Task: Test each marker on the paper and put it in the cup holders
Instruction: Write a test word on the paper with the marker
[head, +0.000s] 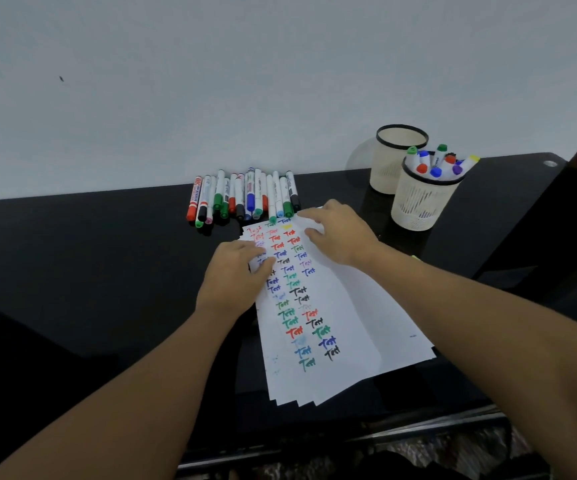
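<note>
Markers (245, 197) in a pile, two cup holders (422, 199), two hands (235, 271)

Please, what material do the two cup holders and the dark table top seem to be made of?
The nearer cup holder and the farther cup holder look like cream mesh, metal or plastic I cannot tell: fine holes pattern their walls, and a black band runs round each rim. The table top seems black glass or a glossy lacquer, since it mirrors the holders faintly.
</note>
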A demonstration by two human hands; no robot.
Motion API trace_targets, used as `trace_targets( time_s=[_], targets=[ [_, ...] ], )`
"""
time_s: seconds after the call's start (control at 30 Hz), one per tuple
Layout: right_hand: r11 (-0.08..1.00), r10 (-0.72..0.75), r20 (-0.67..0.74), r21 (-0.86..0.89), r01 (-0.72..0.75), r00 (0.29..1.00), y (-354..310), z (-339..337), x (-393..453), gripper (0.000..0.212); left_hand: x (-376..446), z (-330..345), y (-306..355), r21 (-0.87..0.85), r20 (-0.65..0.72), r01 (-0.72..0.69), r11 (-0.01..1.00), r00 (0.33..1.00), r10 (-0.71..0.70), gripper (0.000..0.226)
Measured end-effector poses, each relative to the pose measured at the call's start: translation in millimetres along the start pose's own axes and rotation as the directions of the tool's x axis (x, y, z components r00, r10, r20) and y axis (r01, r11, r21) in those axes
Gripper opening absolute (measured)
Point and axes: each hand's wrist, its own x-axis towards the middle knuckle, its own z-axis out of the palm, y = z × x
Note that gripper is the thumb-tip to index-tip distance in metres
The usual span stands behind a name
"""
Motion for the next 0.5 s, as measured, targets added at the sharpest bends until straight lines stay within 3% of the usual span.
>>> trace_targets(
  time_s=[0.3, 0.4, 0.5],
  targets=[
    [0.983, 0.064, 0.156, -0.180, -0.035, 0.986, -16.8, 8.8, 40.7, 0.059, 0.9, 2.8, -2.5, -0.002, -0.029, 0.000, 1.000, 1.000, 0.000, 0.038],
    [0.975, 0.063, 0.099, -0.218, -0.040, 0.993, -19.4, 12.0, 43.0, 0.054, 0.8, 3.0, -2.6, 0.002, -0.029, -0.004, 1.000, 1.000, 0.004, 0.037],
    [0.978, 0.045, -0.051, -0.199, -0.055, 0.998, -16.6, 14.8, 40.9, 0.043, 0.4, 2.9, -2.9, -0.003, -0.029, -0.010, 1.000, 1.000, 0.010, 0.036]
  ],
)
